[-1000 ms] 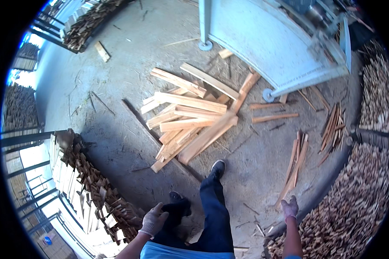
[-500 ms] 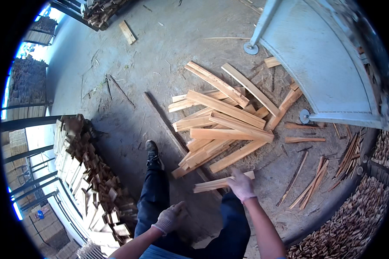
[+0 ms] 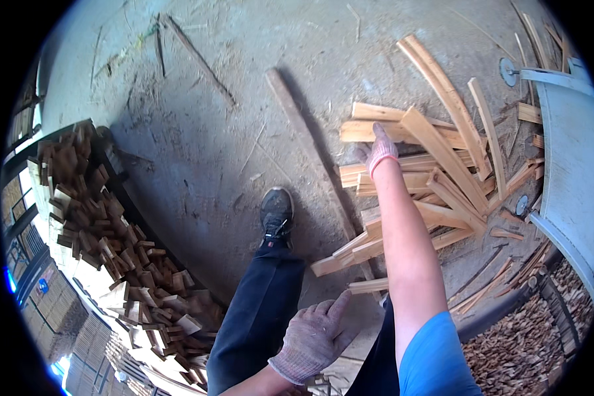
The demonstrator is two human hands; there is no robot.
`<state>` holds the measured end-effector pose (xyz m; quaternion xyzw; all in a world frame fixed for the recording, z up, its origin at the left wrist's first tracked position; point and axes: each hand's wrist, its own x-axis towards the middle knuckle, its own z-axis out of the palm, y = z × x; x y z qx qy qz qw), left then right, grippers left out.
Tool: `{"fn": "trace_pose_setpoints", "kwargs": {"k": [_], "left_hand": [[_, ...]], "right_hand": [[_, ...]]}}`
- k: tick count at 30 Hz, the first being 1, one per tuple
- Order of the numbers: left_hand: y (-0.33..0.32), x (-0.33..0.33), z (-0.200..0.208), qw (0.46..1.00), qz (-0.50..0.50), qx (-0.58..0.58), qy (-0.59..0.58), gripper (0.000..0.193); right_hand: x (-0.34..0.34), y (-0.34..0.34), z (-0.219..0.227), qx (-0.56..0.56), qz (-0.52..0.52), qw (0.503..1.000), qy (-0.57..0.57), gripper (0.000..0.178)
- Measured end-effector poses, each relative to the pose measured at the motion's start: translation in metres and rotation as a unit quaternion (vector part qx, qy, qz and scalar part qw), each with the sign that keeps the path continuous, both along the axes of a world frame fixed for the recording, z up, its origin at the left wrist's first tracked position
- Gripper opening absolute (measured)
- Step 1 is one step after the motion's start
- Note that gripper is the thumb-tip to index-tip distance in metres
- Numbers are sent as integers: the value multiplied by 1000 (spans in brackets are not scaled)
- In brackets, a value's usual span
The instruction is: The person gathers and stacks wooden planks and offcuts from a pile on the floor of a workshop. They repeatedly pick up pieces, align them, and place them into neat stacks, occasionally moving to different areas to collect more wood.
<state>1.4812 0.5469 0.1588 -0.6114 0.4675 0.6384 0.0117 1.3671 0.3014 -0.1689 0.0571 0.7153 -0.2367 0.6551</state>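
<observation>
Dusty concrete floor (image 3: 198, 132), a gloved reach into loose wooden slats.

Nearest the camera, the left hand (image 3: 310, 340) hangs in its knit glove with fingers loosely spread and empty, where half a second ago it sat lower and more curled. Beyond it a dark shoe (image 3: 276, 212) stands planted on bare concrete. The right hand (image 3: 380, 148), gloved, has stretched out past the near boards it hovered over before and now lies on the slat pile (image 3: 435, 171), fingers together and flat on a board; whether they grip it cannot be told. A long dark strip (image 3: 313, 148) borders the pile on the left, with open floor past it. A stacked wood wall (image 3: 112, 244) closes the left edge, a pale metal frame (image 3: 567, 152) the right.
</observation>
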Motion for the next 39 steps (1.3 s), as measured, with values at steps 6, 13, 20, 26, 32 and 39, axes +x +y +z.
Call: {"fn": "trace_pose_setpoints", "kwargs": {"k": [6,13,20,26,32,39], "left_hand": [[-20,29,-3,996,77,10,-39,68],[-7,6,-24,991,115,40,-46,66],[20,-31,-34,979,201,0,-21,59],[39,-51,-51,979,203,-12,-10,59],[67,-64,-74,964,264,32,-8,51],[56,-68,-80,987,147,11,-57,55]], "right_hand": [[-11,49,86,-84,-137,984,-75,42],[-95,145,283,-180,-234,864,-408,43],[-142,206,360,-60,-150,930,-330,39],[-148,280,372,16,180,973,142,33],[-163,340,379,19,173,962,213,31],[-197,372,248,9,24,995,98,29]]}}
